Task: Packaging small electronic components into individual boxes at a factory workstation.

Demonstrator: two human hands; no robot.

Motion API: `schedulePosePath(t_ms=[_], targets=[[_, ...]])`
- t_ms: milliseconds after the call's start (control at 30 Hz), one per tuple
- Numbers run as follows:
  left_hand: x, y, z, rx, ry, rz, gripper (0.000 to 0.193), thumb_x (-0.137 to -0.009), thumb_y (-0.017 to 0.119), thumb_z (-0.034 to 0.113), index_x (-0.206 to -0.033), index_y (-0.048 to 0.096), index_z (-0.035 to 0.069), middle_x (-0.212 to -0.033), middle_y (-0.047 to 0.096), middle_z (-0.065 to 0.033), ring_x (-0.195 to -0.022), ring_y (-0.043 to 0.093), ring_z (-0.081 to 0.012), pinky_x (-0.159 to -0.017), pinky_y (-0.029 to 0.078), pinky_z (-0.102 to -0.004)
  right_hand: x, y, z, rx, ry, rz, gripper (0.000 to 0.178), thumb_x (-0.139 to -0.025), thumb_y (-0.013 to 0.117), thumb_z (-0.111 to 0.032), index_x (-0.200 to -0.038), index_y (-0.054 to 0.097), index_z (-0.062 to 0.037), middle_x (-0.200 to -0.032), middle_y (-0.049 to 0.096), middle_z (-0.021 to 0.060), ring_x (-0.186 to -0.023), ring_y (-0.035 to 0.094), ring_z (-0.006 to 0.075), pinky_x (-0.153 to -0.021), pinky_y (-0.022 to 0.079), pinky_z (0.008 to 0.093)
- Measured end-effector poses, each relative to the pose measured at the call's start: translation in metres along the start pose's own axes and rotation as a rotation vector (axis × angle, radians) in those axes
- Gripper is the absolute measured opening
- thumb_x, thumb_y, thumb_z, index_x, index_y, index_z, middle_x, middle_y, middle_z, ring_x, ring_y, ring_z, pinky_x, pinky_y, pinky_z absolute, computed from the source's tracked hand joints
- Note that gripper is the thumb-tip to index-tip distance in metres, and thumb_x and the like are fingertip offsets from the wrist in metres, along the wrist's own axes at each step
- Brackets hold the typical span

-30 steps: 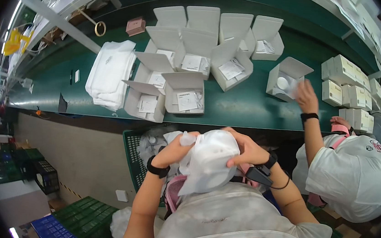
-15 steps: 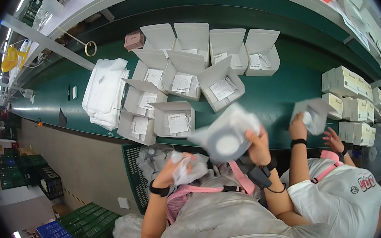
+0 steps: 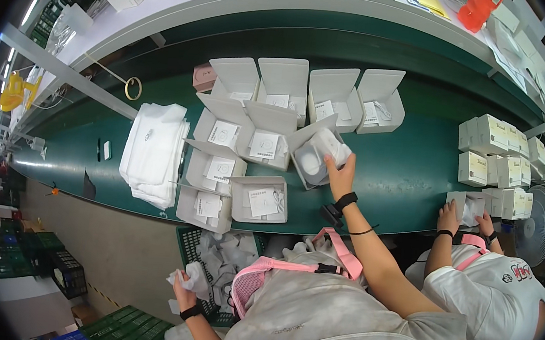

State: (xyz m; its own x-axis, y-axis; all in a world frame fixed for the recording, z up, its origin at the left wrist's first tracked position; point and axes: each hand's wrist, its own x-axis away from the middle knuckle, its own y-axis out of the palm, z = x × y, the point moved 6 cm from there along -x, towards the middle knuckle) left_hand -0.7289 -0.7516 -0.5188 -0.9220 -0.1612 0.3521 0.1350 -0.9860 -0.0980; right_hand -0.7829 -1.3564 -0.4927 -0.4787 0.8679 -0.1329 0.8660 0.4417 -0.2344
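Head view: half a second ago the person's right hand (image 3: 341,171) held a flat white pouch up in front of the chest; now that arm is stretched out over the green worktop (image 3: 411,164) and the hand presses the white pouch (image 3: 332,146) into an open white carton (image 3: 316,156). The left hand (image 3: 185,291), which was then up beside the chest holding crumpled white wrapping, has dropped low to the person's left, beside the green crate (image 3: 202,255) of white bags, and its grip is clenched on a wad of white wrapping (image 3: 195,279).

The right hand's grip is closed on the pouch, fingers on top. The pouch lies half inside the carton, its long axis running roughly from the carton's floor up and to the right, over the carton's right rim. It is white, soft-looking and slightly crumpled; a rounded white item sits in the carton just left of it. The carton is tilted, its mouth facing the person, and stands at the right end of a cluster of open white cartons with paper slips inside.

A stack of white pouches (image 3: 153,152) lies at the left of the cluster. A co-worker's hands (image 3: 465,218) hold a small white box at the worktop's near edge, below a stack of closed white boxes (image 3: 499,162).
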Motion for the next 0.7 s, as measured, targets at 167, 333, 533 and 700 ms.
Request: schedulePosePath(t_ms=[167, 333, 533, 700], targets=[[-0.009, -0.046, -0.037, 0.492, -0.343, 0.058, 0.015, -0.094, 0.052, 0.02, -0.087, 0.052, 0.007, -0.077, 0.055, 0.0001, -0.068, 0.054, -0.0079, -0.064, 0.046, -0.0236, -0.011, 0.016, -0.01, 0.677, -0.199, -0.195, 0.043, -0.087, 0.056, -0.038, -0.096, 0.054, 0.0035, -0.097, 0.056, 0.018, -0.093, 0.055, 0.0312, -0.079, 0.042, 0.0383], [-0.009, -0.025, -0.046, 0.467, -0.439, 0.066, 0.018, -0.094, 0.05, 0.021, -0.082, 0.053, 0.008, -0.065, 0.05, 0.0028, -0.057, 0.048, -0.0073, -0.055, 0.04, -0.0207, -0.031, 0.031, -0.013, 1.332, -0.293, -0.56, 0.042, -0.09, 0.047, -0.043, -0.074, 0.067, -0.0095, -0.064, 0.063, 0.0066, -0.056, 0.063, 0.0247, -0.048, 0.045, 0.0385], [-0.02, -0.012, -0.067, 0.485, -0.468, 0.006, 0.016, -0.093, 0.05, 0.018, -0.08, 0.054, 0.008, -0.061, 0.043, 0.0054, -0.053, 0.041, -0.005, -0.05, 0.034, -0.0205, -0.043, 0.042, -0.029, 1.349, -0.416, -0.668, 0.03, -0.089, 0.047, -0.029, -0.075, 0.068, -0.0128, -0.072, 0.066, 0.0079, -0.07, 0.066, 0.025, -0.059, 0.05, 0.0364], [-0.017, -0.021, -0.051, 0.404, -0.359, 0.155, 0.017, -0.092, 0.052, 0.019, -0.083, 0.055, 0.006, -0.066, 0.048, 0.0031, -0.055, 0.042, -0.0045, -0.05, 0.034, -0.0199, -0.022, 0.035, -0.05, 1.13, -0.177, -0.645, 0.025, -0.081, 0.057, -0.011, -0.102, 0.057, 0.0029, -0.099, 0.061, 0.0206, -0.096, 0.059, 0.0348, -0.082, 0.049, 0.0417]])
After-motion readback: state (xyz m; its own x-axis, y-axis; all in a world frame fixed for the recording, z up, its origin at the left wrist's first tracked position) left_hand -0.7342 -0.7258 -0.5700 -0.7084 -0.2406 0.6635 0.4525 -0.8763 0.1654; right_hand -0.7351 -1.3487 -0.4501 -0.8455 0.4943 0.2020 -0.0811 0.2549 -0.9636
